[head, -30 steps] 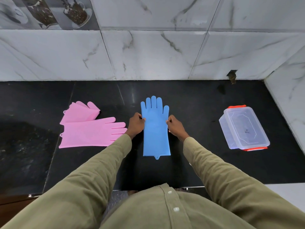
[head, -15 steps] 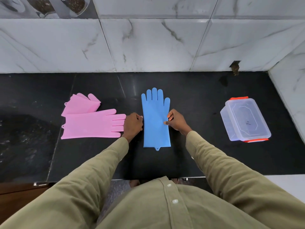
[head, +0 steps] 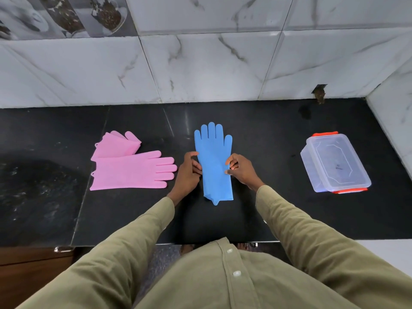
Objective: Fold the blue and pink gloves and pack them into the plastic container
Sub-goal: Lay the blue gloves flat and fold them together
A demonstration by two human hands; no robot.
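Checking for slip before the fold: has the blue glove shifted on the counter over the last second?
No clear shift. The blue glove lies fingers toward the wall, between the pink gloves and the plastic container, as before; only the camera tilted.

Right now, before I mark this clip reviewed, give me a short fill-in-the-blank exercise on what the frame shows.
1. Both hands, the left hand and the right hand, pinch the side edges of the ____ glove.
2. The plastic container has its lid ____.
3. The container's clips are coloured ____.
4. The pink gloves lie on the person's ____ side of the black counter.

Missing words: blue; on; orange; left
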